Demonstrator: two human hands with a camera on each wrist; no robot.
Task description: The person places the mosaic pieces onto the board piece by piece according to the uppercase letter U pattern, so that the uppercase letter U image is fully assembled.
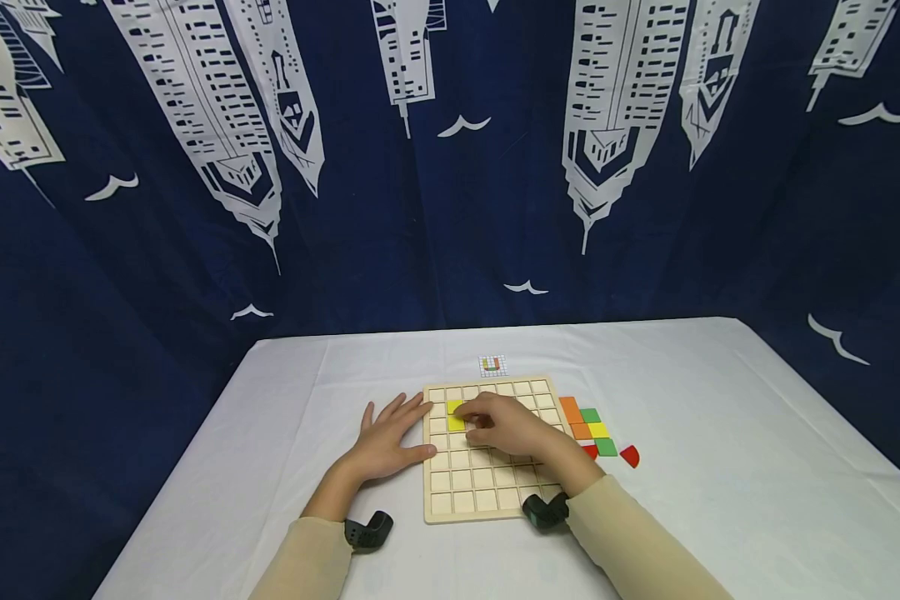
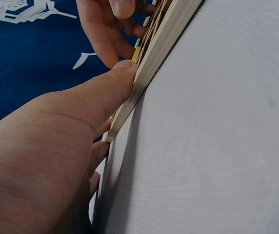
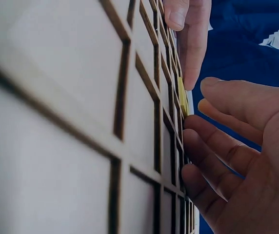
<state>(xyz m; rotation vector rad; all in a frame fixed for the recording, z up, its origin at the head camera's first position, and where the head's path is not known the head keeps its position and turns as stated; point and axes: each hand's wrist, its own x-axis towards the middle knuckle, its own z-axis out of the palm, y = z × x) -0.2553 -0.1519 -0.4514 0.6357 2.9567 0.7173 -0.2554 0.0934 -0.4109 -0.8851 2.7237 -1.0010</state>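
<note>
A wooden grid board (image 1: 487,500) lies on the white table. My left hand (image 1: 390,433) rests flat on the cloth beside the board's left edge, fingers spread, its thumb (image 2: 117,80) pressed against the board's edge (image 2: 164,44). My right hand (image 1: 487,421) reaches over the board, and its fingertips touch a yellow tile (image 1: 455,416) set in the cells near the upper left. In the right wrist view the yellow tile (image 3: 182,97) stands slightly proud of the board (image 3: 81,97), with my right hand's fingers (image 3: 212,146) reaching towards it.
Loose tiles lie just right of the board: orange (image 1: 570,408), green (image 1: 589,415), yellow (image 1: 597,430) and red (image 1: 630,455). A small pattern card (image 1: 492,364) sits behind the board. A dark blue curtain hangs behind the table.
</note>
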